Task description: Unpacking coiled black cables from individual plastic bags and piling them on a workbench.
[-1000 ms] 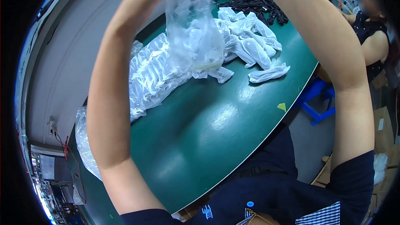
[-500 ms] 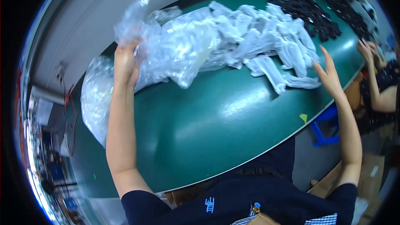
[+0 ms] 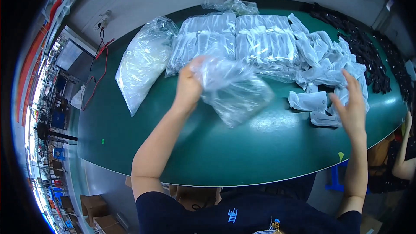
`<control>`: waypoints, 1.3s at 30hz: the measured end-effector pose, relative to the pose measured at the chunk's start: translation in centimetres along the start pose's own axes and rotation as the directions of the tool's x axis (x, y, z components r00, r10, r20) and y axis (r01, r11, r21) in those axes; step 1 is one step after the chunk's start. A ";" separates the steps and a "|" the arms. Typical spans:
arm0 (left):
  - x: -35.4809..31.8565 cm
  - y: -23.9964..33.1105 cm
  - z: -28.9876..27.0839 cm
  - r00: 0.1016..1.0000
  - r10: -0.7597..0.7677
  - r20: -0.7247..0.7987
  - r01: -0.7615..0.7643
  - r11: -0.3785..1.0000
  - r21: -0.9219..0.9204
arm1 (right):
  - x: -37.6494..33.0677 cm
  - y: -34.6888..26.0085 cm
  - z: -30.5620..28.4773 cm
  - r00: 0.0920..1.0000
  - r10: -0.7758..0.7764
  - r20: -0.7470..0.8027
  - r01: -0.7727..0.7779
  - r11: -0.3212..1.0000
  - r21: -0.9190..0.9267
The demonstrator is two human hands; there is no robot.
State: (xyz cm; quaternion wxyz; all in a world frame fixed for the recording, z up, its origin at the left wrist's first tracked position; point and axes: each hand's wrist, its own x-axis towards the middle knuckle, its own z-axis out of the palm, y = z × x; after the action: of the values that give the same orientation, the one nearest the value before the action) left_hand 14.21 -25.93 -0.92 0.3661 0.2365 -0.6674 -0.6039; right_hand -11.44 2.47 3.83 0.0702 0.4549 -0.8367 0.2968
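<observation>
My left hand (image 3: 189, 86) grips the corner of a clear plastic bag (image 3: 234, 89), which hangs down onto the green table (image 3: 242, 151). My right hand (image 3: 352, 106) hovers with fingers spread over loose small white packets (image 3: 308, 101), touching nothing that I can see. Behind the bag, flat stacks of bagged white packets (image 3: 242, 39) lie side by side.
A large full clear sack (image 3: 143, 63) lies at the left of the table. Black parts (image 3: 368, 52) are piled at the far right. Cables (image 3: 102, 52) hang off the back left edge. Another person's arm (image 3: 405, 164) shows at the right. Cardboard boxes (image 3: 93, 208) sit on the floor.
My left hand has brought the clear bag down toward the table's middle. My right hand has dropped from mid-air to just over the loose packets. The view has tilted down.
</observation>
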 end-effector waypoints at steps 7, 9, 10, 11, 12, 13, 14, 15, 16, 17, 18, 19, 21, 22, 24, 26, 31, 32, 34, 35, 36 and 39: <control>3.7 2.7 6.1 0.944 -0.187 0.271 0.290 0.863 -0.414 | 7.5 -9.4 12.1 0.851 -0.494 0.179 0.427 0.848 0.314; 6.4 3.9 2.3 0.948 0.061 0.312 -0.080 0.996 0.049 | 11.9 -10.1 13.8 0.815 -0.578 -0.026 0.559 0.776 0.293; 8.6 3.6 -0.1 0.959 0.150 0.239 -0.232 0.902 0.365 | 15.5 -9.9 13.8 0.808 -0.568 -0.158 0.586 0.744 0.323; 10.0 4.1 -2.8 0.925 0.352 0.144 -0.340 0.594 0.729 | 19.4 -9.8 14.1 0.789 -0.542 -0.290 0.615 0.704 0.357; 12.0 3.4 -6.3 0.819 0.568 0.080 -0.343 0.374 0.862 | 22.6 -10.8 14.0 0.919 -0.337 -0.203 0.393 0.777 0.492; 12.3 4.0 -7.9 0.816 0.578 0.024 -0.216 0.266 0.939 | 25.8 -11.2 13.8 0.990 -0.112 -0.088 0.143 0.792 0.593; 12.9 4.8 -8.4 0.797 0.603 -0.026 -0.092 0.164 0.982 | 29.5 -9.9 14.7 0.978 -0.109 -0.180 0.189 0.826 0.531; 13.7 4.6 -8.8 0.792 0.611 -0.018 -0.113 0.174 0.978 | 32.6 -8.3 16.6 0.958 -0.112 -0.265 0.229 0.855 0.466; 14.4 4.3 -9.6 0.876 0.470 -0.107 0.015 0.195 0.981 | 34.3 -7.7 18.5 0.956 -0.110 -0.272 0.229 0.858 0.459; 15.1 3.8 -10.1 0.927 0.314 -0.203 0.147 0.193 0.970 | 35.7 -7.2 20.3 0.972 -0.091 -0.216 0.142 0.961 0.237; 15.7 3.4 -10.4 0.950 0.213 -0.230 0.194 0.175 0.965 | 37.2 -6.5 22.4 0.985 -0.057 -0.164 0.057 0.998 -0.002; 16.4 2.8 -10.5 0.950 0.223 -0.218 0.177 0.190 0.966 | 39.0 -3.9 25.3 0.989 -0.080 -0.125 0.075 0.996 -0.051; 17.1 0.0 -12.2 0.953 0.267 -0.143 0.121 0.097 0.988 | 40.5 -1.7 29.1 0.993 -0.097 -0.073 0.089 0.991 -0.103; 16.7 -1.1 -13.7 0.956 0.254 -0.149 0.129 0.094 0.987 | 39.2 -2.7 31.1 0.994 -0.106 0.010 0.107 0.988 -0.109; 16.0 -3.1 -15.8 0.970 0.240 -0.043 0.050 -0.023 0.998 | 38.5 -3.5 32.4 0.990 -0.100 0.097 0.113 0.985 -0.129; 15.3 -3.4 -16.7 0.963 0.263 -0.060 0.037 0.089 0.995 | 39.4 -4.1 30.8 0.862 -0.074 0.502 0.180 0.970 -0.166; 13.5 0.8 -18.0 0.912 0.340 -0.230 -0.205 0.863 0.462 | 37.7 -7.8 26.0 0.998 0.067 0.009 -0.067 0.997 -0.029; 12.8 2.4 -18.1 0.911 0.339 -0.234 -0.200 0.861 0.468 | 37.6 -8.8 23.9 0.995 0.080 0.060 -0.084 0.994 0.067; 10.8 5.4 -17.7 0.950 0.030 -0.311 -0.088 0.981 -0.173 | 33.4 -13.0 17.6 0.986 0.020 0.166 -0.049 0.984 0.173; 9.9 5.8 -17.6 0.948 0.037 -0.318 -0.092 0.982 -0.163 | 32.4 -12.3 17.0 0.989 -0.138 0.051 0.115 0.940 0.322; 8.6 6.1 -18.1 0.981 0.024 -0.192 -0.075 0.962 -0.262 | 30.0 -13.9 15.8 0.965 -0.260 -0.042 0.263 0.941 0.215; 5.1 7.3 -16.8 0.997 -0.002 -0.077 -0.020 0.958 -0.285 | 21.9 -18.4 13.5 0.678 -0.735 0.023 0.716 0.653 -0.248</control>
State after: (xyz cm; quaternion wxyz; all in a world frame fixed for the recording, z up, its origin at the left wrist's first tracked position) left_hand 25.01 -39.24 7.33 0.4244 0.2011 -0.5600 -0.6825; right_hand -7.28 -28.44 9.26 0.2697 0.7272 -0.6106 0.1600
